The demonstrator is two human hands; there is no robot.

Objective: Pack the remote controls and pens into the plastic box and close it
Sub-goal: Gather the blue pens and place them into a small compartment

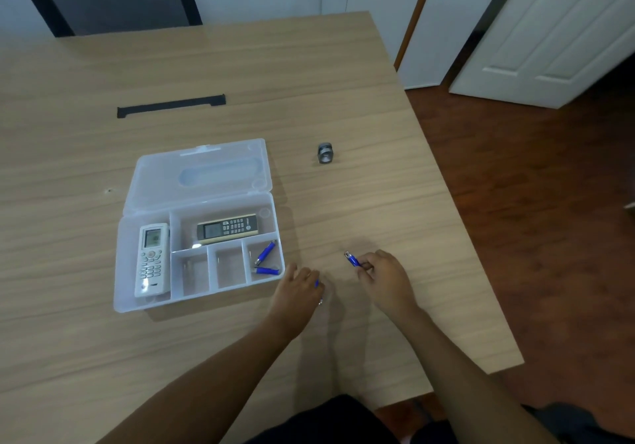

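The clear plastic box (130, 302) lies open on the table, its lid (202, 175) folded back. A white remote (153, 260) fills the left compartment and a dark remote (226, 226) lies in the long upper one. Two short blue pens (266, 251) (266, 271) rest in the lower right compartment. My left hand (297, 287) is closed on a blue pen (316, 284), mostly hidden, just right of the box's front corner. My right hand (386, 277) grips another blue pen (353, 260) above the table, further right.
A small grey metal cylinder (325, 153) stands behind the hands. A black strip (171, 105) lies at the back of the wooden table (343, 83). The table's right edge runs close to my right arm, with wooden floor beyond it.
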